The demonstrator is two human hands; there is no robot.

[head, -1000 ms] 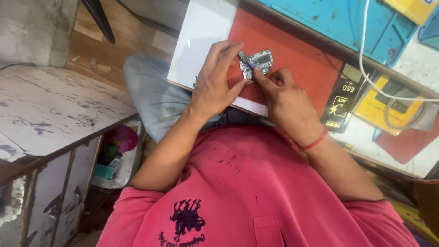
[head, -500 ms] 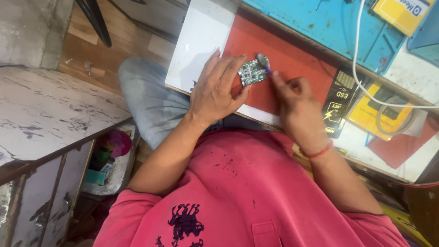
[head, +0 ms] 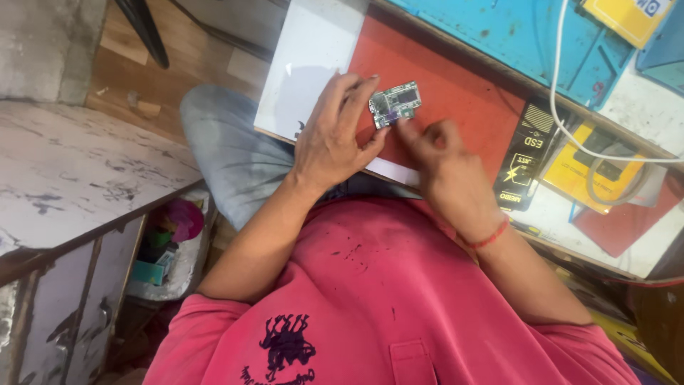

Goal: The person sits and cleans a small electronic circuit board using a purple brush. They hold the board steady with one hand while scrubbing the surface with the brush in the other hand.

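Note:
A small green circuit board (head: 396, 103) lies over a red mat (head: 456, 93) on the workbench. My left hand (head: 335, 135) pinches the board's left edge between thumb and fingers. My right hand (head: 445, 167), with a red thread round its wrist, touches the board's lower right edge with its fingertips. Whether the right hand holds a small tool is hidden.
A white sheet (head: 306, 60) lies left of the red mat. A blue work mat (head: 513, 32) sits behind it, crossed by a white cable (head: 570, 135). A black box (head: 524, 167) and a yellow box (head: 595, 175) stand at right. A worn cabinet (head: 71, 185) is at left.
The view has shifted slightly. Both hands stay on the circuit board, and the right hand's fingers have moved closer to the board's lower edge.

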